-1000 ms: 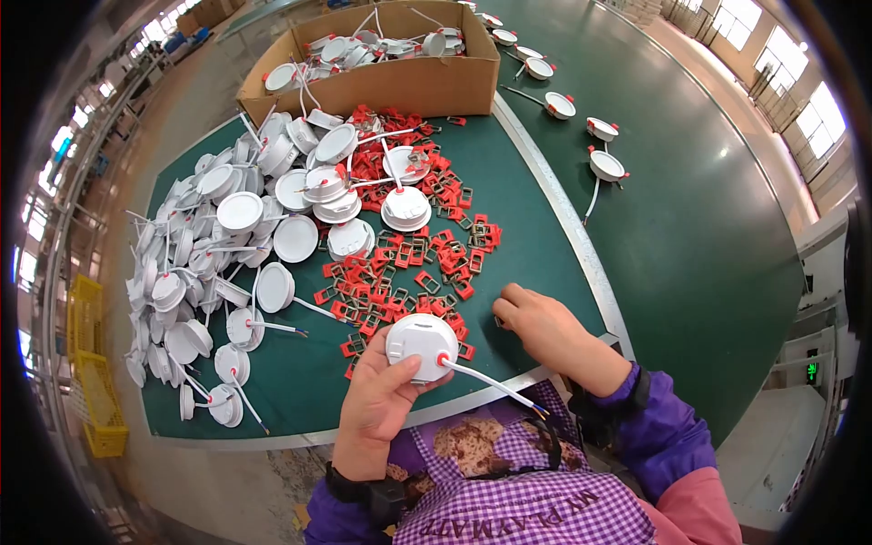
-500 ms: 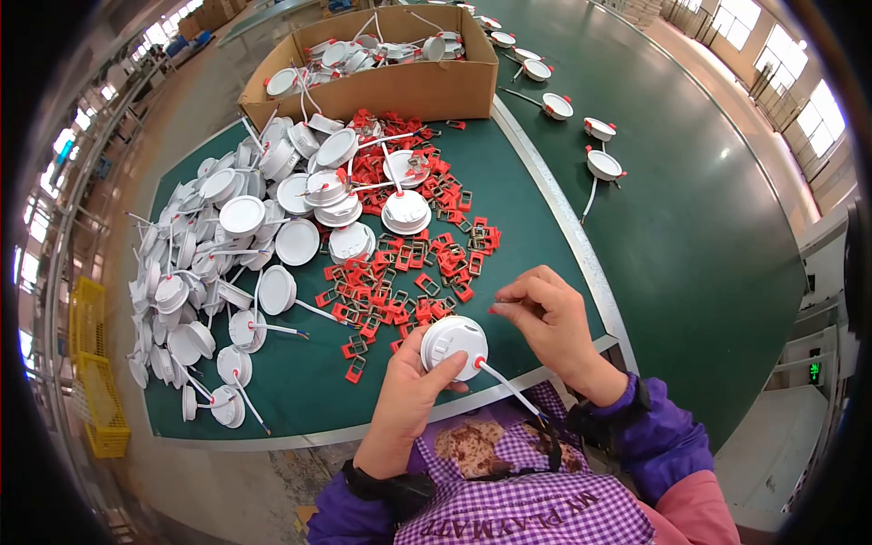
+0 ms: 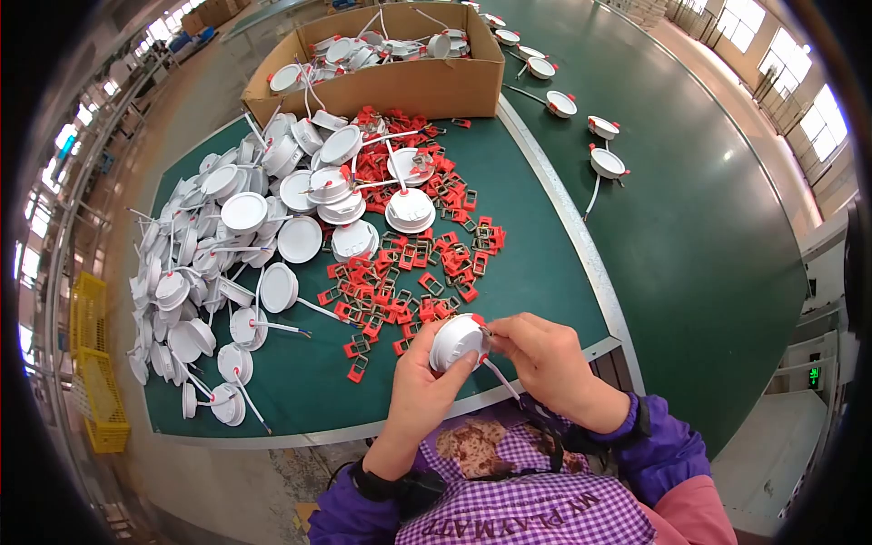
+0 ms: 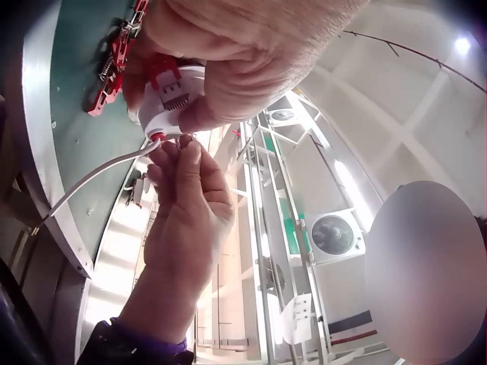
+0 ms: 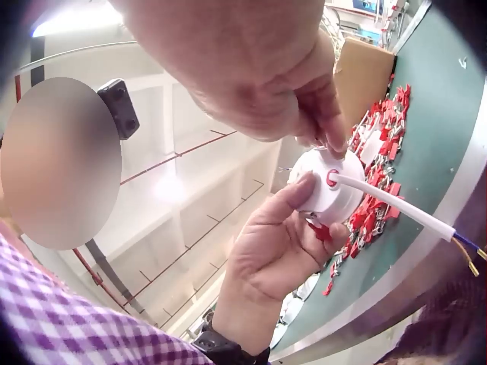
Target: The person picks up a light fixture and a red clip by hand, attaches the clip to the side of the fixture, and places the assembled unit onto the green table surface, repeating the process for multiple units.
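Note:
My left hand (image 3: 420, 389) holds a round white downlight (image 3: 451, 347), thumb on its back and fingers around the rim. From a red grommet on that back comes a white cable (image 5: 396, 201) with bare coloured wire ends. A red spring clip (image 4: 164, 76) sits on the downlight's side in the left wrist view. At the edge beside the cable, my right hand (image 3: 551, 365) pinches a small clip, mostly hidden by the fingers. Its fingertips (image 5: 332, 141) are right against the housing. Just beyond the hands lies a heap of red spring clips (image 3: 386, 282).
Many white downlights (image 3: 243, 212) are piled on the left of the green table (image 3: 536, 236). Behind stands a cardboard box (image 3: 381, 88) with more. Past a metal edge strip (image 3: 581, 232), a green surface carries a row of downlights with red clips (image 3: 607, 163).
The right hand has risen from the table with a small red clip and come left to the downlight's edge. The left hand has moved right and tilted the downlight.

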`<move>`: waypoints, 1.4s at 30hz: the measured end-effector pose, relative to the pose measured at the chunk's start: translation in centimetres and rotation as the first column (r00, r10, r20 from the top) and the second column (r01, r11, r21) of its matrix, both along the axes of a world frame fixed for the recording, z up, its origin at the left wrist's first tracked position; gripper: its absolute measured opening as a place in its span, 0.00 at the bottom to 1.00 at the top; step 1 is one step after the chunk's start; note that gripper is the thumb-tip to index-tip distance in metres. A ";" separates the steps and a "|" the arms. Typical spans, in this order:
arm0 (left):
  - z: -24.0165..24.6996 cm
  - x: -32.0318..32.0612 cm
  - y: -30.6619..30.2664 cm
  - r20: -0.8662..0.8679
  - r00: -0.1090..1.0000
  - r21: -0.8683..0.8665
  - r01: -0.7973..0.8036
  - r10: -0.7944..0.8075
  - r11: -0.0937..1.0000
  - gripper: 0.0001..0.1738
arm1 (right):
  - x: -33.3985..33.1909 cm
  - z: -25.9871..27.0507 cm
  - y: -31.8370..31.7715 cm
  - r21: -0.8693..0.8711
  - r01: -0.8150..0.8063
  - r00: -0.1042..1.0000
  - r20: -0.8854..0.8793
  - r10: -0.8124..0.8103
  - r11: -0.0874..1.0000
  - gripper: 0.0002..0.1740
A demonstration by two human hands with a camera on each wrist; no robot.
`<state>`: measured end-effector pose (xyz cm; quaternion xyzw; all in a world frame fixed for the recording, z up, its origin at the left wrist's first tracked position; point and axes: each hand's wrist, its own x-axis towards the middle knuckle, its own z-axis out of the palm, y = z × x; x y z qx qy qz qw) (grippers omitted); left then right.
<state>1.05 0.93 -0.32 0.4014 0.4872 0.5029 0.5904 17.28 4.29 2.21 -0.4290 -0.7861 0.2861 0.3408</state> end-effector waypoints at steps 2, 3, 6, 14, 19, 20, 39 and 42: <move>-0.1 0.2 -0.1 -0.048 0.999 0.031 0.012 -0.011 0.999 0.16 | 0.1 0.2 -0.1 0.024 -0.013 0.998 0.055 0.012 1.000 0.10; -0.1 0.3 -0.1 -0.032 0.999 0.041 -0.005 0.006 0.999 0.17 | 0.1 0.3 -0.1 0.047 -0.027 0.994 0.110 0.022 0.999 0.11; -0.3 0.7 -0.1 -0.007 0.999 0.053 -0.039 0.039 0.998 0.18 | -0.2 0.1 -0.5 0.132 -0.003 0.991 0.134 -0.015 0.991 0.13; 0.3 -0.2 0.3 -0.161 0.987 0.157 0.025 0.000 0.987 0.17 | 0.1 0.2 0.4 0.138 -0.016 0.999 0.040 0.010 0.990 0.14; 0.6 -0.4 0.1 -0.103 0.992 0.148 0.093 -0.078 0.985 0.20 | 0.6 1.6 0.7 -0.332 0.019 0.978 -0.190 -0.086 0.943 0.21; 0.8 -0.4 0.1 -0.120 0.988 0.140 0.115 -0.098 0.983 0.20 | 0.6 2.1 0.6 -0.462 -0.045 0.958 -0.271 -0.093 0.886 0.22; 2.8 -13.5 0.4 -0.887 0.226 0.376 -0.152 0.403 0.914 0.24 | 11.1 0.3 8.0 0.046 0.632 0.775 -0.001 -0.632 0.774 0.13; 2.7 -18.6 -0.5 -0.973 -0.014 0.228 -0.187 0.229 0.956 0.25 | 9.4 0.2 6.4 0.240 0.473 0.856 0.102 -0.506 0.848 0.10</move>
